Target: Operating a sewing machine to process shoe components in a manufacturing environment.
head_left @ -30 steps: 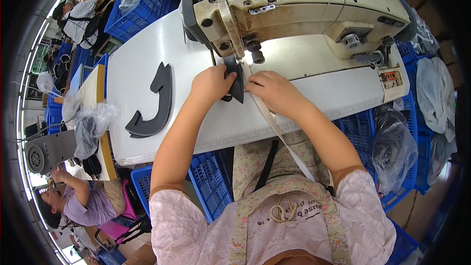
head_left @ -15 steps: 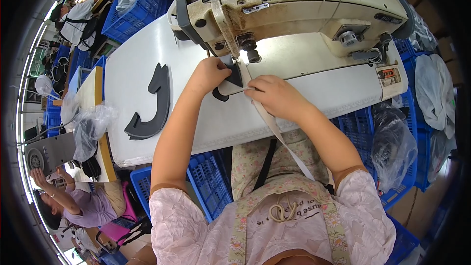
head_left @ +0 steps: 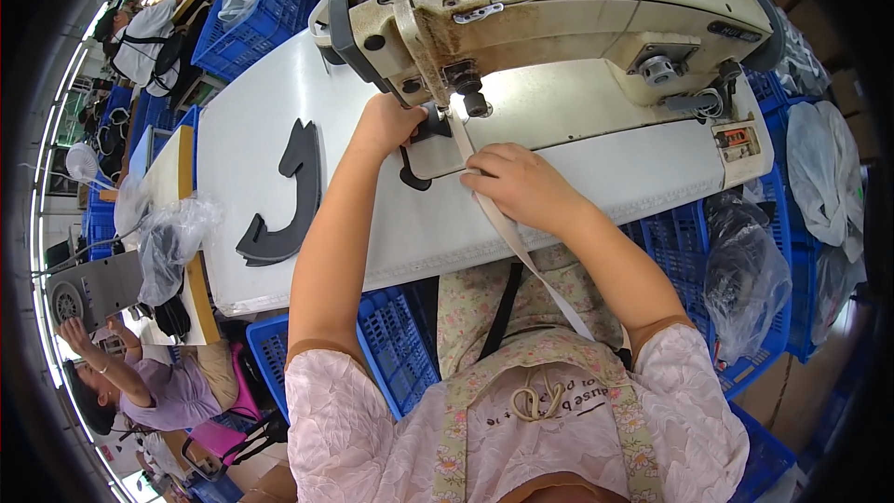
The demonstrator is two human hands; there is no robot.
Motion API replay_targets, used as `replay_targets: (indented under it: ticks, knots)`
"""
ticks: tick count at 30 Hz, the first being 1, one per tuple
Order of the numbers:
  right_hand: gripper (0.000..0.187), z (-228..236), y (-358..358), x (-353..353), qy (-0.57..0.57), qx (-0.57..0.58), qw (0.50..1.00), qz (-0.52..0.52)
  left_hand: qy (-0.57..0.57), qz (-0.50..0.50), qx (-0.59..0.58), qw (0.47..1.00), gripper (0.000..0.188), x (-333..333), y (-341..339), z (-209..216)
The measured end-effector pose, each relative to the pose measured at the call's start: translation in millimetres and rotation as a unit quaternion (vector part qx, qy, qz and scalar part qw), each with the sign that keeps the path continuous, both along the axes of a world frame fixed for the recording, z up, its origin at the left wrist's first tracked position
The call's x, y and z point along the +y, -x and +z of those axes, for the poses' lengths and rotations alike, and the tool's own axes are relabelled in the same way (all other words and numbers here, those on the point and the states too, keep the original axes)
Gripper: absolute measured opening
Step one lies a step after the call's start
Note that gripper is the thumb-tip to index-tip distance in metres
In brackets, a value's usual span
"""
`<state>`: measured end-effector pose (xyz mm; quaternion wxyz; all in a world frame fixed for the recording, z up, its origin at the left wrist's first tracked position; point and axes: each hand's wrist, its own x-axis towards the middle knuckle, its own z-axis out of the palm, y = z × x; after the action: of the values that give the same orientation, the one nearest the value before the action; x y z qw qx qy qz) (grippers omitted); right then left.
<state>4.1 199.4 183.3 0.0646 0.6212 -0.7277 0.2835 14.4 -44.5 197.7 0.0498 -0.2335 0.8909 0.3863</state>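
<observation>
My left hand is closed on the edge of a dark grey fabric piece, just left of the needle area of a cream sewing machine. Most of that piece is hidden by the hand and the machine head. A pale fabric tape runs from under the presser area down across the table edge to my lap. My right hand pinches this tape between thumb and fingers, a short way in front of the needle. A curved dark tip shows below my left hand.
A stack of curved dark grey pieces lies on the white table left of my left forearm. Blue crates stand below the table, with a clear plastic bag at right. Another person sits at far left.
My left hand has moved up and slightly left, turning the dark piece further under the machine head. Less of the piece shows now. My right hand stays nearly in place on the tape.
</observation>
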Motion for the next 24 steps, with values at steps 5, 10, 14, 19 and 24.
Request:
replay_targets:
  ticks: [5,10,14,19,24]
  knots:
    - [0.021,-6.8,-0.1,1.2,0.031,0.016,0.999,-0.019,0.012,-0.009,0.03,0.999,0.022,6.3,6.5,8.2]
    - [0.024,-9.2,0.9,-2.0,0.027,0.01,0.999,-0.034,-0.002,-0.015,0.068,0.998,0.022,6.3,12.9,13.1]
    - [0.025,-9.1,1.6,-11.0,0.024,0.01,0.999,-0.032,-0.014,-0.011,0.101,0.995,0.022,-5.0,14.8,3.9]
    - [0.025,-13.0,4.5,-13.3,0.054,-0.025,0.998,-0.033,-0.014,-0.022,0.107,0.994,0.021,-4.5,19.7,6.2]
    - [0.026,-15.2,4.8,-15.8,0.064,-0.025,0.997,-0.02,0.378,-0.151,0.312,0.858,0.019,-54.4,10.4,-23.8]
